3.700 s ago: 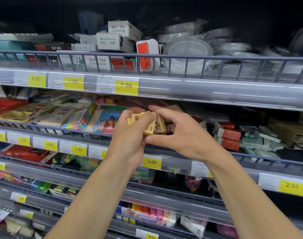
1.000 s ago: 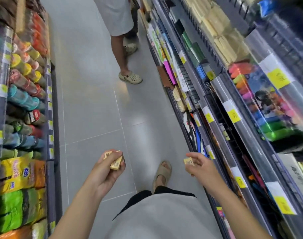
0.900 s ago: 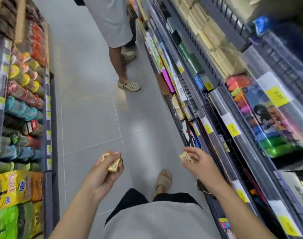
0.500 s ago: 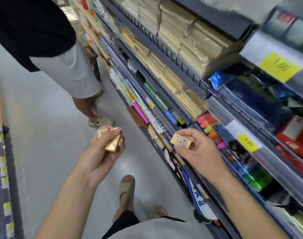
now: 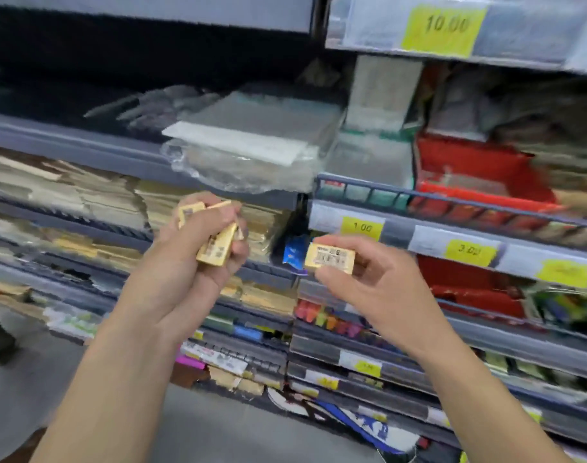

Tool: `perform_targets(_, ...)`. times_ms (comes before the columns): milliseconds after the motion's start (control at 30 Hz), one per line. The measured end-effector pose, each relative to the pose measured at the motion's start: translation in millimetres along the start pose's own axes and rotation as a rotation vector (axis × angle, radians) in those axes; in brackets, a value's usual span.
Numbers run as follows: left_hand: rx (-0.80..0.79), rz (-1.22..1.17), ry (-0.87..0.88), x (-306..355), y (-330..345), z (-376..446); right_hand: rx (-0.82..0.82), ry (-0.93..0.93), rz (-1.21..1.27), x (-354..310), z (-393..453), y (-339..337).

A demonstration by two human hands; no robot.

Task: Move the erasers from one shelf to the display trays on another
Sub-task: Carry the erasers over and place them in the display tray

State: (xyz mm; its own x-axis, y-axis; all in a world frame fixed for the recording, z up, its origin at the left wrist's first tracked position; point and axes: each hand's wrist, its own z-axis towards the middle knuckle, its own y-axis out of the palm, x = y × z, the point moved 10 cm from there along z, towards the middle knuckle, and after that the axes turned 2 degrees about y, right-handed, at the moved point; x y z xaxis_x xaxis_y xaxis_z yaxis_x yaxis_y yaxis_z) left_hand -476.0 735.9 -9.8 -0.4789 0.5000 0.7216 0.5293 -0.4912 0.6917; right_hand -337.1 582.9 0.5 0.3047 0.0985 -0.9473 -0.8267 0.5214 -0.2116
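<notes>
My left hand (image 5: 181, 272) grips a small bunch of yellow boxed erasers (image 5: 215, 248) in front of the shelving at chest height. My right hand (image 5: 379, 285) pinches a single yellow boxed eraser (image 5: 330, 259) between thumb and fingers, its barcode side facing me. Both hands hover apart in front of the shelf fronts, the right one just below a rail with yellow price tags (image 5: 362, 227). Red display trays (image 5: 479, 182) sit on the shelf up and to the right, another red tray (image 5: 469, 285) on the shelf below it. The view is blurred.
Stacks of tan envelopes and paper packs (image 5: 68, 195) fill the shelves at left. Clear-wrapped packs (image 5: 252, 152) overhang a shelf above my hands. Coloured small items (image 5: 325, 319) line the rows lower down. Grey floor (image 5: 218, 429) lies below.
The view has swung from looking down the aisle to facing the shelves. Both hands have risen in front of the shelving, still holding the erasers. The other person is out of view.
</notes>
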Motion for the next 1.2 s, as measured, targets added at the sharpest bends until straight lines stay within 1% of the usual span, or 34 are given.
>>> perform_targets(100, -0.106, 0.022, -0.031, -9, 48, 24, 0.106, -0.025, -0.013, -13, -6, -37)
perform_targets(200, -0.195, 0.033, -0.061, -23, 92, 39, 0.164, -0.049, -0.018, -23, -15, -70)
perform_targets(300, -0.3, 0.033, -0.088, -40, 129, 40, 0.218, -0.07, -0.018, -31, -25, -100)
perform_targets(367, -0.349, 0.028, -0.111, -51, 148, 37, 0.253, -0.083, -0.062, -38, -32, -117)
perform_targets(500, -0.368, 0.031, -0.147, -74, 177, 36, 0.322, -0.111, -0.078, -47, -41, -150)
perform_targets(667, -0.399, 0.047, -0.166, -94, 209, 34, 0.324, -0.13, -0.132, -54, -49, -179)
perform_targets(800, -0.425, 0.033, -0.172, -106, 229, 34, 0.342, -0.139, -0.251, -57, -56, -204)
perform_targets(867, -0.427, 0.031, -0.17, -112, 236, 35, 0.391, -0.151, -0.319, -62, -61, -224)
perform_targets(933, -0.409, 0.039, -0.16, -115, 241, 38, 0.503, -0.143, -0.339, -62, -66, -254)
perform_targets(1000, -0.385, 0.036, -0.148, -118, 244, 42, 0.6, -0.08, -0.261, -52, -66, -286)
perform_targets(1067, -0.379, 0.026, -0.148, -121, 249, 44, 0.631, -0.003, -0.099, -39, -61, -310)
perform_targets(1133, -0.372, 0.026, -0.148, -123, 254, 45, 0.602, 0.035, 0.016, -33, -52, -321)
perform_targets(1200, -0.359, 0.028, -0.144, -124, 257, 47, 0.55, 0.04, 0.032, -33, -46, -324)
